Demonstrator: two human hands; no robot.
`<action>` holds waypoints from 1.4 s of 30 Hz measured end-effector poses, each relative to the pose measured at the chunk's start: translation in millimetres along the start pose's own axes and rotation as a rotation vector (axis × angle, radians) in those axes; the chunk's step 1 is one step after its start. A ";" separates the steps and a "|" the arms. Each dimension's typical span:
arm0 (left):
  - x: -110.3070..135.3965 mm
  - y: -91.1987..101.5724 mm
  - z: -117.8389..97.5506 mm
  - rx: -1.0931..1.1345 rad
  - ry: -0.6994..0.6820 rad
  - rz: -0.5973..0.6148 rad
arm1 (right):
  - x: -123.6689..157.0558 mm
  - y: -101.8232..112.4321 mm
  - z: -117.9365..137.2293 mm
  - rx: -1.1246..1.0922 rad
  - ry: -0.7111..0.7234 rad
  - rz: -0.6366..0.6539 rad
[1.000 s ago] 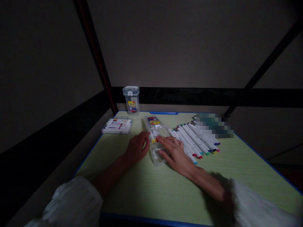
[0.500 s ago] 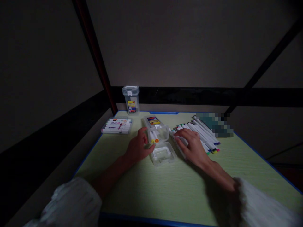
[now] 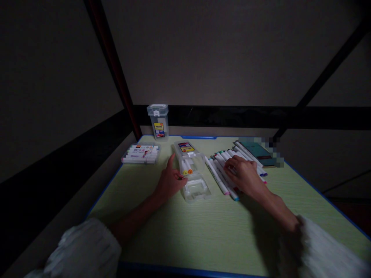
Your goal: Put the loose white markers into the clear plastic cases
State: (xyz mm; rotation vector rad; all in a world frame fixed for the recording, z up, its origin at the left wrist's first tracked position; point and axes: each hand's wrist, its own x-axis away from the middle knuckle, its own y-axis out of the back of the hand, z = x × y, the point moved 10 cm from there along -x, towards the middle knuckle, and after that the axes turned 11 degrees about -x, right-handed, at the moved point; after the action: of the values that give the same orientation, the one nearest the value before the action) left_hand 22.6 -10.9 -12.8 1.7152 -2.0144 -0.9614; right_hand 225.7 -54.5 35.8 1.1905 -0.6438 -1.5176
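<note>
A clear plastic marker case (image 3: 194, 159) lies on its side, its mouth towards me and its lid (image 3: 197, 189) folded out onto the table. Inside are two markers (image 3: 187, 171), one with a yellow end and one with an orange end. Beside the case is my left hand (image 3: 169, 181), index finger stretched out and thumb at the lid's edge, holding nothing. My right hand (image 3: 245, 173) is over a row of white markers (image 3: 217, 175) right of the case. Its fingers are bent and closed on a marker there, partly hidden beneath the hand.
At the back left stands a shut clear case (image 3: 160, 125). A flat box of markers (image 3: 141, 153) lies at the table's left edge. A green flat object (image 3: 256, 151), partly pixelated, lies behind the markers on the right. The table (image 3: 179, 231) has a blue rim.
My right hand has shifted right across the markers, uncovering some with pink and blue ends near the case. My left index finger has straightened upward. The view has shifted slightly.
</note>
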 end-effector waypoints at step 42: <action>-11.6 -4.9 9.9 0.244 -0.042 0.022 | 15.9 -42.7 31.3 0.060 0.084 0.238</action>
State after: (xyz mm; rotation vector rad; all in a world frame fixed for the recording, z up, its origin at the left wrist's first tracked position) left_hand 22.6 2.8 -21.1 1.8023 -2.2525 -0.7767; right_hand 180.7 -62.2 4.5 1.1717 -0.7508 -1.2501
